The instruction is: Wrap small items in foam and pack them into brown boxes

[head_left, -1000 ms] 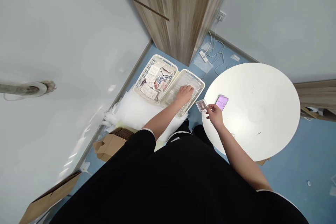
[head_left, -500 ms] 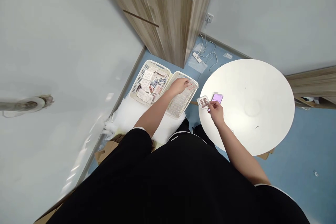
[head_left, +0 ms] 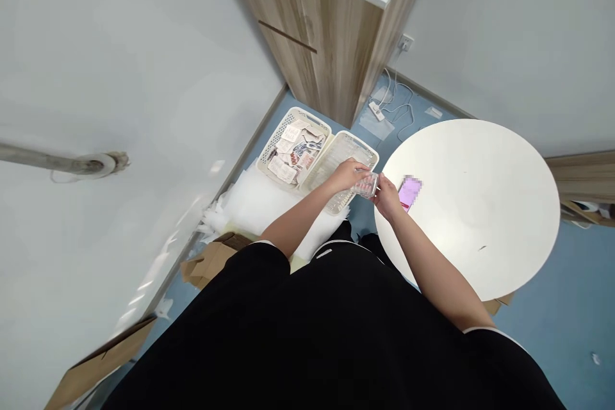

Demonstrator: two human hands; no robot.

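Observation:
My left hand (head_left: 350,174) and my right hand (head_left: 387,198) meet between the baskets and the round table. Both have their fingers closed on a small clear plastic case (head_left: 368,184), the left hand at its left end and the right hand at its right end. Several reddish, nail-shaped pieces show through the case. Whether it is one piece or two fitted together, I cannot tell. Below my left hand is a cream basket (head_left: 361,136) with clear plastic cases inside. A second cream basket (head_left: 269,141) beside it holds white cards and several small packs.
A white round table (head_left: 480,205) stands on the right, with a pink-screened phone (head_left: 409,192) near its left edge. Behind the baskets is a wooden cabinet (head_left: 307,32). White wrapping (head_left: 245,205) and an open carton (head_left: 211,262) lie left. A power strip (head_left: 376,111) with cables lies on the floor.
My left hand has moved right, out of the basket, to the case at my right hand. My right hand has come off the table edge beside the phone. The whole view has shifted slightly.

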